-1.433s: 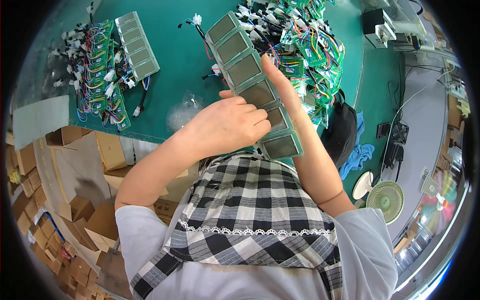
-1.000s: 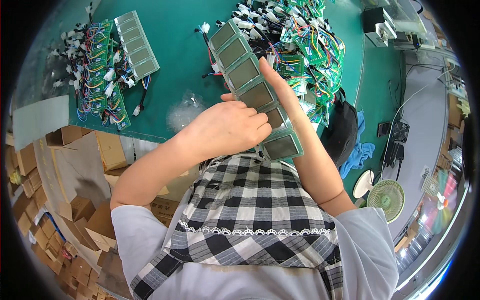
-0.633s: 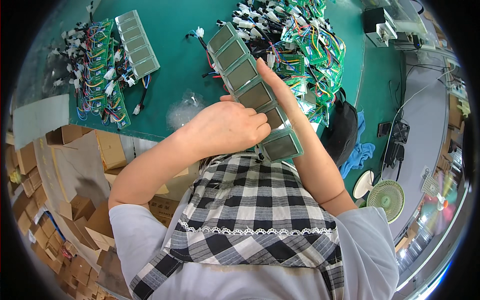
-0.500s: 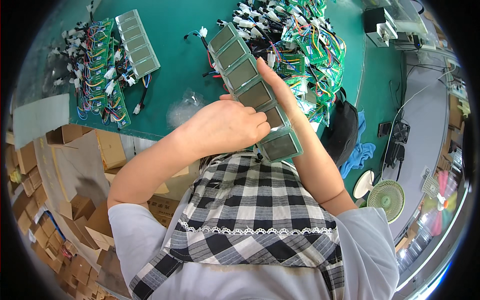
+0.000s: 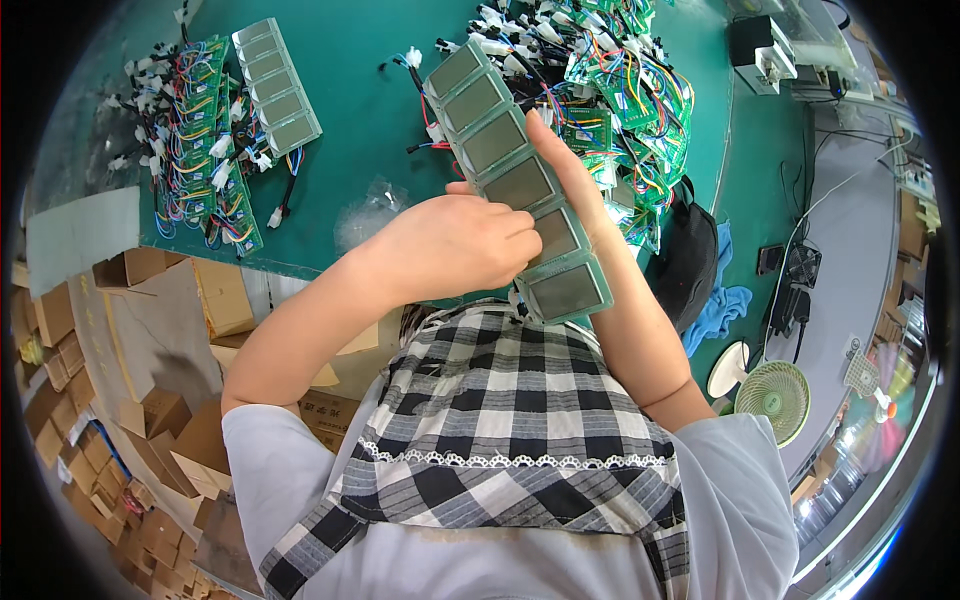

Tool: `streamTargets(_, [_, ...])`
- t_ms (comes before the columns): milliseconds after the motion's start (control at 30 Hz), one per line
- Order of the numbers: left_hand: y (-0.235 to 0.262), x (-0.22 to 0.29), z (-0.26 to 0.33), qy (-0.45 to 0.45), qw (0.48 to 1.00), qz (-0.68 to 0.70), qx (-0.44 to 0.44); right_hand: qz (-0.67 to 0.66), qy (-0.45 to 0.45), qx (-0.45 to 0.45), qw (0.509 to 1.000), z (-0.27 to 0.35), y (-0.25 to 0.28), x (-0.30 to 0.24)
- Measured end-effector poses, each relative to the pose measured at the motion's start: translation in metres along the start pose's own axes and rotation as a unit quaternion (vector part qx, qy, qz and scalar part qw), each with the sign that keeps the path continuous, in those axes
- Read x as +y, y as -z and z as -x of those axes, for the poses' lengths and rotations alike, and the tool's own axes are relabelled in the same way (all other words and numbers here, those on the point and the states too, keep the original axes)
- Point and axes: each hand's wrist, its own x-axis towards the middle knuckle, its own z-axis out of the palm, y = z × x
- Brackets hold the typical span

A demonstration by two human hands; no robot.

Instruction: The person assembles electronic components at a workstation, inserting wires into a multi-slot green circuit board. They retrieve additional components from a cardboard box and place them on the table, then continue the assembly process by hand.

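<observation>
I hold a long strip of several grey display panels point(image 5: 505, 165) in a pale green frame above a green table point(image 5: 360, 110). My right hand point(image 5: 565, 175) supports the strip from behind and along its right edge. My left hand point(image 5: 455, 245) is curled over the strip's lower left side, fingers pressing on one of the lower panels. The strip runs from the upper left down to my chest, tilted.
A second panel strip point(image 5: 277, 87) lies on the table at the upper left beside wired green circuit boards point(image 5: 195, 140). More wired boards point(image 5: 610, 75) are heaped at the upper right. Cardboard boxes point(image 5: 120, 340) fill the floor at left. A small fan point(image 5: 775, 400) stands at right.
The strip and both hands have shifted slightly; my left hand's fingers have moved a little along the lower panels. Everything on the table stays where it was.
</observation>
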Motion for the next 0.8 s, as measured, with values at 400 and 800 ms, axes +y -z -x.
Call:
streamTargets(400, [-0.004, -0.007, 0.005, 0.046, 0.999, 0.021, -0.009, -0.006, 0.017, -0.086, 0.996, -0.013, 0.005, 0.013])
streamTargets(800, [-0.081, -0.047, 0.145, 0.121, 0.967, -0.202, -0.095, -0.016, 0.049, -0.102, 0.993, -0.030, 0.027, -0.010])
